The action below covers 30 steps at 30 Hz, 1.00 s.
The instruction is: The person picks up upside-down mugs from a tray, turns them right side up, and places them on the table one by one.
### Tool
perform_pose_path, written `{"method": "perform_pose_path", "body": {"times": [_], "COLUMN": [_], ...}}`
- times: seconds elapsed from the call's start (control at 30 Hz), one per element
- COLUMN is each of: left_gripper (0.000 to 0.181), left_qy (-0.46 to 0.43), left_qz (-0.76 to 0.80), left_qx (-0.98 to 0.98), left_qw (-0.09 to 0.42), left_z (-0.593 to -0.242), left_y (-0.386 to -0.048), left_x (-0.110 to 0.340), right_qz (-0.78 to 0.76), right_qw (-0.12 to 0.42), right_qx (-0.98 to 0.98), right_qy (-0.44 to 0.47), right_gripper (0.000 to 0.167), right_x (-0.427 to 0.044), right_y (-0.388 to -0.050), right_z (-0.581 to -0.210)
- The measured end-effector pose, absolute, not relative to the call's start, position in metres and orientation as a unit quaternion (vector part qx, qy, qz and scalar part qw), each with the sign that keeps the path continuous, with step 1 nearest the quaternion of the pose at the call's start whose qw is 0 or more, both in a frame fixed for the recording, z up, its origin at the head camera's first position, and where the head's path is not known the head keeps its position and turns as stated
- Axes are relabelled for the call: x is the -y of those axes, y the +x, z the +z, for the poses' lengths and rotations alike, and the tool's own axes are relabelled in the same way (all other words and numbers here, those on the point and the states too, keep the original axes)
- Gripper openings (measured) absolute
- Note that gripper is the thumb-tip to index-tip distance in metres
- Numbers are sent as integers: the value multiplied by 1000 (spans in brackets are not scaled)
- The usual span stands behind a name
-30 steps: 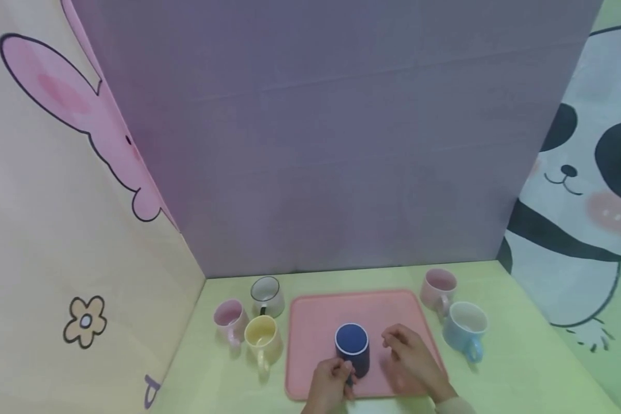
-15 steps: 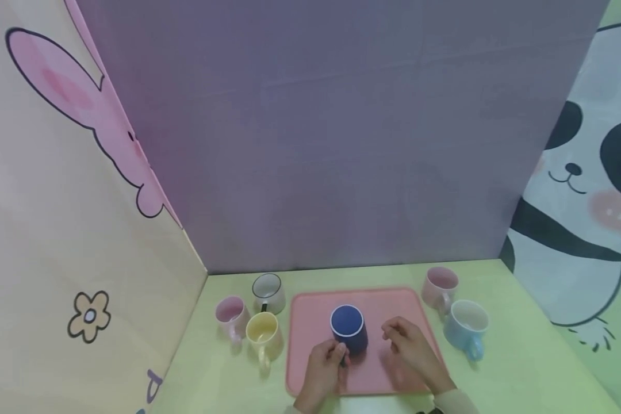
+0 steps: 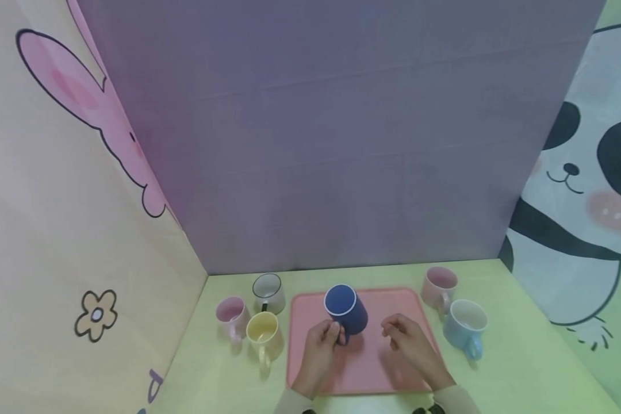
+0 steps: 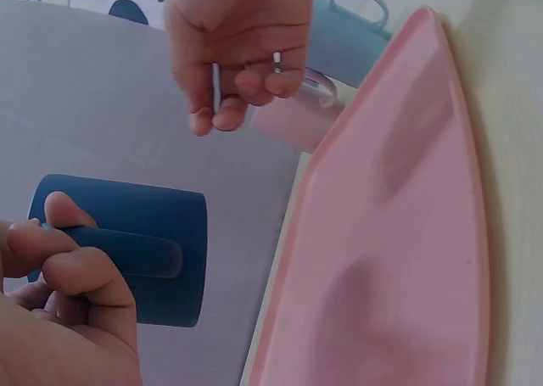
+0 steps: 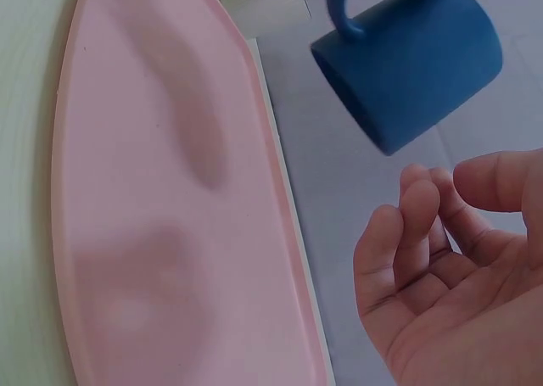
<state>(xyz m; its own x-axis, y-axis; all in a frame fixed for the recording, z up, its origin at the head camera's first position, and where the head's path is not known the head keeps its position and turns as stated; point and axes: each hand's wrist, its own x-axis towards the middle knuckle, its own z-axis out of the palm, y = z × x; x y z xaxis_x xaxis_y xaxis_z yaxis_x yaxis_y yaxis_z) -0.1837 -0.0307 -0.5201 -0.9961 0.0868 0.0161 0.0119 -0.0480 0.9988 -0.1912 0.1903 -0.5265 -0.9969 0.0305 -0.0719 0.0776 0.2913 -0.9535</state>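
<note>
A dark blue mug (image 3: 349,313) with a pale rim hangs tilted above the pink tray (image 3: 310,376). My left hand (image 3: 321,348) grips it by the handle; in the left wrist view thumb and fingers close round that handle (image 4: 136,250). To the mug's right, my right hand (image 3: 409,345) hovers over the tray's right part with loosely curled fingers. The right wrist view shows nothing held in those fingers (image 5: 416,216), and the blue mug (image 5: 416,64) is apart from them.
Left of the tray stand a pink mug (image 3: 231,313), a white mug (image 3: 270,294) with a dark rim, and a yellow mug (image 3: 264,333). On the right are another pink mug (image 3: 439,287) and a light blue mug (image 3: 466,325). A grey-purple panel (image 3: 310,144) rises behind.
My left hand has raised the blue mug off the tray, moving it away from me and slightly left, and it has tilted. The right hand has barely moved.
</note>
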Motion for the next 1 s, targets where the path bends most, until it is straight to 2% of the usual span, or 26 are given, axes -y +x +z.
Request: {"method": "perform_pose_path", "body": {"times": [0.2,0.87,1.0], "left_gripper": [33,24,27], "left_qy": [25,25,38], "left_qz": [752,897,915], "left_qx": [-656,-428,-382], "left_qw": [49,112,125], "left_z": [-516,-511,-512], "left_y": [-188,-193,-195], "left_x": [31,31,32], "right_qz": [-594,-605,-611], "right_qw": [18,32,36], "right_qx": [-803,-794,-790], "right_qy": [34,39,39], "right_gripper": [15,17,17], "right_x": [-190,-185,-183], "right_y": [-191,-187,-186], "right_z": [-527,-527,-528]}}
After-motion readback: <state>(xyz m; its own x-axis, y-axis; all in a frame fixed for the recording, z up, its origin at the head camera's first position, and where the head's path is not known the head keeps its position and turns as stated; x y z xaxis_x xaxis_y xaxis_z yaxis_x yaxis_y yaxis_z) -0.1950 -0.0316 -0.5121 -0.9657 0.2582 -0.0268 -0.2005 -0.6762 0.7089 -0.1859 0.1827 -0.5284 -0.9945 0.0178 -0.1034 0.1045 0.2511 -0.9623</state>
